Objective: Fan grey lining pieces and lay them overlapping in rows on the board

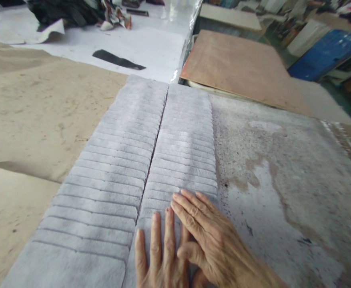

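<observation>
Two long rows of overlapping light grey fabric pieces run away from me side by side, the left row [103, 180] and the right row [184, 148], with a narrow dark gap between them. My left hand [163, 256] lies flat on the near end of the right row, its fingers spread and pointing forward. Partly over it is my right hand [211, 236], fingers stretched out flat on the same row near its right edge. Neither hand grips any fabric.
Brown paper [43, 108] covers the left side. Beyond it, a white surface [160, 44] bears a dark strip [118, 60] and a black heap [67, 14]. A brown board [238, 68] lies at the back right, past a worn, stained tabletop [286, 172]. Farther right stands a blue object [322, 54].
</observation>
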A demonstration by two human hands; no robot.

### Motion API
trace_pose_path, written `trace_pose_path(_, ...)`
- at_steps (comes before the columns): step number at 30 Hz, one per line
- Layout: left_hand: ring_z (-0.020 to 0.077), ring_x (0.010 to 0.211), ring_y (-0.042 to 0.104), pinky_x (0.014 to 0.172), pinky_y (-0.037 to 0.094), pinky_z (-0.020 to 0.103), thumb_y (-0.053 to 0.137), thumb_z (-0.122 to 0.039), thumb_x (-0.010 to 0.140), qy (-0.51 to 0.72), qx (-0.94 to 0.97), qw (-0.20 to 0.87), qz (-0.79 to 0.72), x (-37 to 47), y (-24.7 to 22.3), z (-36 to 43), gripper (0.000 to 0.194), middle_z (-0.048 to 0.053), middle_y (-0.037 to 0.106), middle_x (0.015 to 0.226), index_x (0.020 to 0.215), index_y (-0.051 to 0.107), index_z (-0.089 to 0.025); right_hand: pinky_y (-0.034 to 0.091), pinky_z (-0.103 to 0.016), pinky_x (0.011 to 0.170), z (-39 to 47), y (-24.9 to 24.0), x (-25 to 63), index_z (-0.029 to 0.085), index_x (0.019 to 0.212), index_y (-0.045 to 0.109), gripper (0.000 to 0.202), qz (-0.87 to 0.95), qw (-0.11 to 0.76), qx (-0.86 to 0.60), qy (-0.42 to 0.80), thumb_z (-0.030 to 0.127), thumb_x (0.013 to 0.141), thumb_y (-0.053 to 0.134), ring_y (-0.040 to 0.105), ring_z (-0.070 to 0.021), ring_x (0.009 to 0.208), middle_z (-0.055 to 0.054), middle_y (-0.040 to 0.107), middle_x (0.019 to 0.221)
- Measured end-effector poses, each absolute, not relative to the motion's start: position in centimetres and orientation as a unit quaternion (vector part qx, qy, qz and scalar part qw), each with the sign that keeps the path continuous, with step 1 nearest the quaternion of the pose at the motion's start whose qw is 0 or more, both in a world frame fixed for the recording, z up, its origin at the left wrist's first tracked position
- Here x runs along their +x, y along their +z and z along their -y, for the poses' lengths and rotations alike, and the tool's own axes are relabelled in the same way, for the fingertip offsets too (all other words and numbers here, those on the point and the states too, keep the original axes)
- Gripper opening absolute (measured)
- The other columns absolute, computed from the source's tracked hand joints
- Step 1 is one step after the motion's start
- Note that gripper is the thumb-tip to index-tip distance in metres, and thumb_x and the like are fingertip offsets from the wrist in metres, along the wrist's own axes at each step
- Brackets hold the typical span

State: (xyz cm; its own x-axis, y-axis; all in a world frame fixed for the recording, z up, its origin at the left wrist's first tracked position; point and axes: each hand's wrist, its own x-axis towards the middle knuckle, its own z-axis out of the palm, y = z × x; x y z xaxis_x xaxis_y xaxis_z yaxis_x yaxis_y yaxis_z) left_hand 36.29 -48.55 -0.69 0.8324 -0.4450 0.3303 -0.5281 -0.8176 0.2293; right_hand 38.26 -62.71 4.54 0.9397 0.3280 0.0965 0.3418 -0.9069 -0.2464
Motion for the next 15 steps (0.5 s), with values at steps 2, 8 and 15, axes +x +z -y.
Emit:
trace_pose_path(2,0.0292,0.129,0.027,0.105,0.014,0.054,0.039,-0.047,0.079,0.128,0.945,0.161,0.256,36.3,-0.6,48.7,0.061,0.008,0.041,0.136,0.134,0.034,-0.023,0.035,-0.042,0.103,62.7,4.6,38.4,0.010,0.128,0.042,0.057,0.177,0.151,-0.971,-0.048,0.048,0.085,0.043,0.034,-0.0212,0.127,-0.008,0.046,0.132)
trace_pose_path(8,0.0324,0.128,0.029,0.103,0.015,0.057,0.046,-0.052,0.075,0.121,0.945,0.178,0.245,36.4,-0.3,48.9,0.062,0.010,0.044,0.134,0.130,0.041,-0.023,0.046,-0.036,0.085,62.5,4.3,40.4,0.008,0.102,0.060,0.022,0.077,0.189,-0.956,-0.209,0.013,0.082,0.052,0.054,-0.0194,0.095,-0.012,0.064,0.099)
trace_pose_path(15,0.0308,0.125,0.034,0.104,0.015,0.055,0.042,-0.064,0.073,0.140,0.944,0.193,0.228,36.5,-0.4,49.3,0.070,0.009,0.047,0.132,0.130,0.041,-0.025,0.041,-0.028,0.065,63.2,5.7,42.9,0.017,0.069,0.060,0.005,-0.014,0.230,-0.968,-0.094,0.019,0.074,0.061,0.051,-0.0141,0.068,-0.001,0.056,0.067)
